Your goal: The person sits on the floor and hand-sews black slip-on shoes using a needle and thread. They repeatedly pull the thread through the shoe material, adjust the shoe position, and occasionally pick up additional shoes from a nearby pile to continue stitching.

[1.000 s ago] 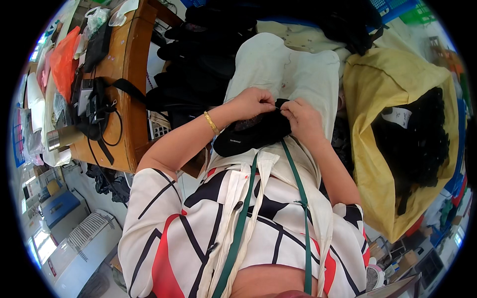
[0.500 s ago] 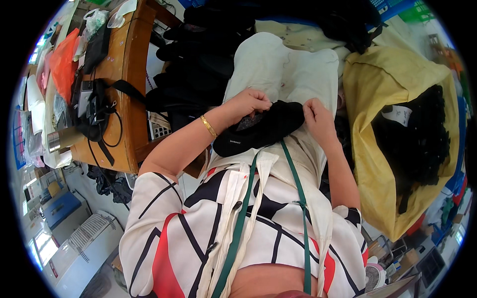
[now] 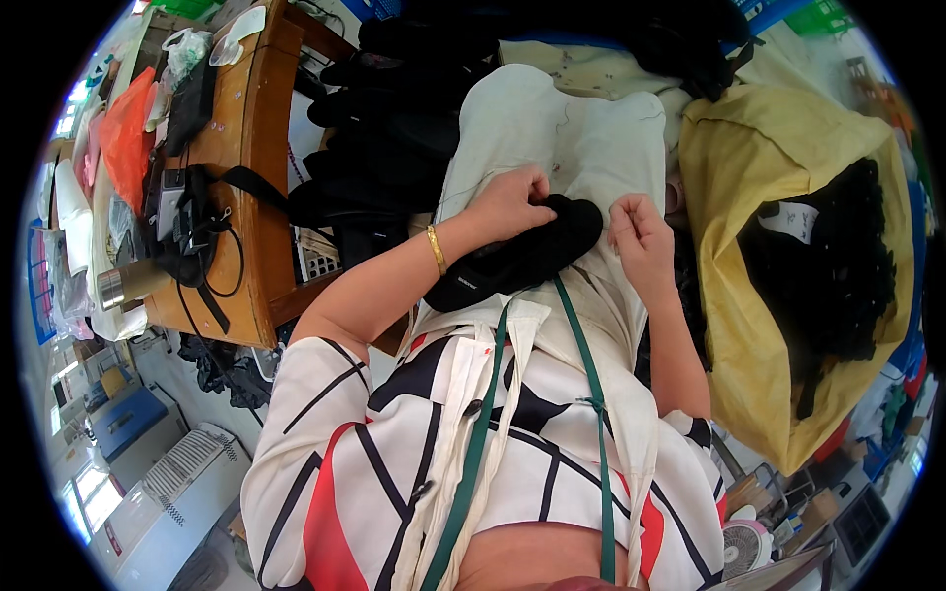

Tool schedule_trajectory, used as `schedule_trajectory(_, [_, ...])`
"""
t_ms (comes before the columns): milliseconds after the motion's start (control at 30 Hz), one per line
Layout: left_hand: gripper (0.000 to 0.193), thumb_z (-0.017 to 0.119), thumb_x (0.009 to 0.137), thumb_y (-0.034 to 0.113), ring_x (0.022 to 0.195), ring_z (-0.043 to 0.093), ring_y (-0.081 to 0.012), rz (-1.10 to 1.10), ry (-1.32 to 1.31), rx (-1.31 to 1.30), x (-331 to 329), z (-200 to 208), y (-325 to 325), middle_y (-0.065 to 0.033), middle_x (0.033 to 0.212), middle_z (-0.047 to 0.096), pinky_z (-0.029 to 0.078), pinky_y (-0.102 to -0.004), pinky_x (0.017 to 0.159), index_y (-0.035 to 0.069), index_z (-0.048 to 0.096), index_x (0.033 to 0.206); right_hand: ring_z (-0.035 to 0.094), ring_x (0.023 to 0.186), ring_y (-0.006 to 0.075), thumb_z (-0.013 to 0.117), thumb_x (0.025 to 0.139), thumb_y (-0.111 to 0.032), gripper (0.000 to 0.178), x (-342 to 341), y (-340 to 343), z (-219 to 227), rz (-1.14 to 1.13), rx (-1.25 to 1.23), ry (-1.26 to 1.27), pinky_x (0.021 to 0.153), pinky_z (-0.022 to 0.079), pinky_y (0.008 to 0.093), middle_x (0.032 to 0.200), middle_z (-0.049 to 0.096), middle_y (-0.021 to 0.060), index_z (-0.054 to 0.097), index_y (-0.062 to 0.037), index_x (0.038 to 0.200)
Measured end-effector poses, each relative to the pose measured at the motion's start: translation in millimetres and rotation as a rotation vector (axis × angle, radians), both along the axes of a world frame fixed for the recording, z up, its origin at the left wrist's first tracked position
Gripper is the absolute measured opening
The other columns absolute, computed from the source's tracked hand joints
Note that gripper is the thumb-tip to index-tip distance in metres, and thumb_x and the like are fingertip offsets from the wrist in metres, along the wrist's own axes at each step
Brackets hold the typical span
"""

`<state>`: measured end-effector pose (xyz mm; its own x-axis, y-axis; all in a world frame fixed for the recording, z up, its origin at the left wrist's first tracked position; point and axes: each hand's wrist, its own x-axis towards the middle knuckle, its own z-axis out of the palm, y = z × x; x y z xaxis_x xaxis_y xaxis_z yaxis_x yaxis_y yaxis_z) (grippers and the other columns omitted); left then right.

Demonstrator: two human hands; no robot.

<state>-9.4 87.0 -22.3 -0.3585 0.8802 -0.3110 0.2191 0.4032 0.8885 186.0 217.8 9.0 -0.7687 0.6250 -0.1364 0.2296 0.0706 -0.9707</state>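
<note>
A black cloth shoe (image 3: 483, 278) lies slantwise on my lap, on a pale apron (image 3: 512, 113), its small light label at the near left end. Over the shoe's far part rests my left hand (image 3: 514, 202), fingers curled at its rim, with the thumb and forefinger tips a little apart. My right hand (image 3: 641, 236) is raised just right of the shoe's far end and apart from it. Its fingers are bent together in a pinch, and whatever is between them is too small to make out. A thin thread seems to run across the apron beside my left hand.
Several black shoes (image 3: 394, 138) are heaped beyond my left arm. At the left stands a wooden table (image 3: 258, 177) with a metal cup (image 3: 123, 284) and a strapped black bag (image 3: 197, 222). A yellow sack (image 3: 759, 364) full of black pieces stands open at the right.
My right hand has come away from the shoe's far end, slightly to the right, its fingers turned inward. My left hand has shifted a little right and further over the shoe.
</note>
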Motion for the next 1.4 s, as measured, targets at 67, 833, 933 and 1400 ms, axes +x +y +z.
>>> schedule_trajectory(67, [0.031,0.078,0.073,0.014,0.074,0.061,-0.0228,0.000,-0.008,0.041,0,-9,-1,-0.0101,0.081,0.064,0.050,-0.0338,0.070,0.003,0.057,0.093,0.052,0.065,0.0075,0.055,0.097,-0.003,0.003,5,-4,26,0.054,-0.107,0.090,0.061,0.043,0.0207,0.074,0.057,-0.0012,0.057,-0.0012,0.096])
schedule_trajectory(833, [0.014,0.067,0.092,0.017,0.054,0.045,-0.0048,-0.138,-0.243,-0.089,-12,14,-13,0.0016,0.064,0.055,0.035,-0.0210,0.049,0.006,0.063,0.084,0.062,0.077,0.0319,0.064,0.087,-0.009,0.004,-37,-20,8,0.289,0.659,-0.163,0.066,0.050,0.0408,0.082,0.060,0.0107,0.062,-0.0067,0.088])
schedule_trajectory(933, [0.012,0.066,0.092,0.017,0.063,0.048,-0.0039,-0.117,-0.159,0.010,-9,11,-13,0.0025,0.067,0.056,0.039,-0.0205,0.057,0.007,0.064,0.086,0.061,0.076,0.0321,0.064,0.086,-0.012,0.005,-40,-20,-5,0.327,0.841,-0.209,0.065,0.050,0.0431,0.079,0.058,0.0099,0.061,-0.0083,0.086])
schedule_trajectory(1400, [0.011,0.065,0.093,0.018,0.061,0.053,-0.0060,0.024,-0.441,-0.250,-6,18,-14,0.0013,0.075,0.061,0.043,-0.0214,0.054,0.008,0.065,0.090,0.060,0.063,0.0275,0.060,0.093,-0.010,0.008,-43,-3,-19,0.218,-0.386,0.016,0.061,0.049,0.0335,0.083,0.064,0.0109,0.058,-0.0039,0.099])
